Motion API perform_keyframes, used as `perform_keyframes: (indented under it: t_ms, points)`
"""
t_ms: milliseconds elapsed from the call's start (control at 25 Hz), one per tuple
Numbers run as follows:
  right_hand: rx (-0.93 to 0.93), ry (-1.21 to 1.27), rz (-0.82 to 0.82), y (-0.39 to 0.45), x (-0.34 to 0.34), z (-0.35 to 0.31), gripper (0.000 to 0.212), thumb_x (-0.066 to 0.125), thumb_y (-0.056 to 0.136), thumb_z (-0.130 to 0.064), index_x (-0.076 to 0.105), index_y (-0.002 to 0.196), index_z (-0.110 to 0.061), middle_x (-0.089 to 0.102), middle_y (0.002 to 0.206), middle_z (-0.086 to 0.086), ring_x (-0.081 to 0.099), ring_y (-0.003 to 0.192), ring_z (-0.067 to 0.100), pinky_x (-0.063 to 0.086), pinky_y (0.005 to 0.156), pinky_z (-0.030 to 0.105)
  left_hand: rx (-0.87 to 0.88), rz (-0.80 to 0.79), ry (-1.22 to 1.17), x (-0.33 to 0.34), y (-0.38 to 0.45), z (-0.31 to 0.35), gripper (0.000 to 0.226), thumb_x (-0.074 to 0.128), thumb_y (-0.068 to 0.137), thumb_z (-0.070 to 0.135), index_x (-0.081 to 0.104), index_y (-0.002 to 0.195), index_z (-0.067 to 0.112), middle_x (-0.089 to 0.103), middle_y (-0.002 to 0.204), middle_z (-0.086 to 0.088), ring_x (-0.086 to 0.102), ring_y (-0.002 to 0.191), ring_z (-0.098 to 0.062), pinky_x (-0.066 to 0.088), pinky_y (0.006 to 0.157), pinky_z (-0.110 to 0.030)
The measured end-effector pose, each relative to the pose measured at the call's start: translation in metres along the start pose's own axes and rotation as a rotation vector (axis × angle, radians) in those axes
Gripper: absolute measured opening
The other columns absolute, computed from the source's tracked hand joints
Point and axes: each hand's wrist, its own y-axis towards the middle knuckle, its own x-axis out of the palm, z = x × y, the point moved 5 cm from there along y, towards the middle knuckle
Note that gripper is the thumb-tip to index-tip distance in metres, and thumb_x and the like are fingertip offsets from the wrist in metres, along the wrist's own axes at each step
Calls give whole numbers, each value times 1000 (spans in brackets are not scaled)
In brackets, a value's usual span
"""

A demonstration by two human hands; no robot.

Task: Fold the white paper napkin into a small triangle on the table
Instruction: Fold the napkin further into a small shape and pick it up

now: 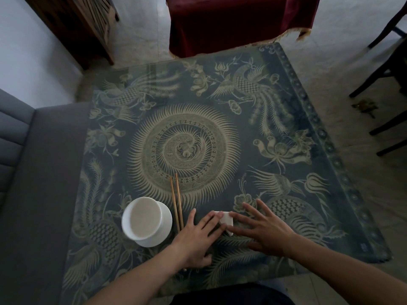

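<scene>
The white paper napkin [227, 220], folded small, lies flat on the patterned table [286, 168] near its front edge. My left hand [199, 238] rests palm down with its fingertips on the napkin's left side. My right hand [263, 227] lies flat with fingers spread, and its fingertips press the napkin's right side. Most of the napkin is hidden under the fingers of both hands, so its exact shape is unclear.
A white bowl [144, 219] on a white saucer [165, 233] stands left of my left hand. Two wooden chopsticks [177, 205] lie between the bowl and that hand. A grey sofa [33, 183] borders the table's left; dark chairs [389, 69] stand at right.
</scene>
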Motion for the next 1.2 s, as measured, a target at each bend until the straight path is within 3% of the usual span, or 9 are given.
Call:
perform_keyframes:
  t_ms: [240,320,400,560,680,880,1080,1200]
  points:
    - [7,26,-8,1,-2,-1,71,47,90,-60,13,151,-46,16,162,-3,16,145,39,21,108,70,8,-16,-10,-7,1,-1,97,56,83,48,-6,154,23,-21,161,-7,-15,148,-25,3,108,-71]
    - [21,52,13,0,-2,-5,73,46,92,-57,6,152,-46,9,163,-3,9,146,39,16,110,69,-12,8,-52,-7,0,-2,92,53,84,46,-3,154,25,-19,162,-4,-15,148,-21,5,110,-68]
    - [56,75,20,-1,-4,-11,75,48,92,-53,6,153,-42,13,163,0,12,147,38,19,111,66,-29,53,-112,-7,1,-1,83,49,86,46,6,154,26,-10,164,-3,-9,149,-20,9,113,-61]
    - [185,225,90,-6,-10,-22,59,52,91,-46,35,147,-37,39,154,4,35,140,33,34,109,55,-95,199,-276,-23,9,-3,56,45,86,46,44,139,28,29,156,-1,23,142,-20,25,113,-47]
    - [285,350,226,-5,-18,-27,40,60,88,-38,58,128,-36,56,137,3,50,128,29,46,99,46,-193,282,-406,-35,22,-12,37,47,90,40,58,123,26,49,133,4,45,123,-19,36,98,-39]
    - [398,421,334,3,-24,-30,26,66,83,-33,69,109,-31,62,116,-2,59,107,24,50,83,39,-369,294,-582,-46,40,-26,33,60,93,28,54,125,28,56,117,3,58,105,-19,47,89,-41]
    - [451,478,252,16,-18,-31,25,53,91,-35,64,114,-30,57,116,-5,51,109,20,45,88,36,-466,295,-557,-41,39,-26,29,63,91,31,54,118,25,62,106,0,59,97,-22,49,80,-39]
    - [507,573,223,21,-18,-25,21,50,94,-36,62,108,-28,56,112,-5,56,102,19,49,77,34,-492,291,-573,-37,37,-23,23,62,92,30,53,112,22,63,106,0,58,99,-23,48,81,-40]
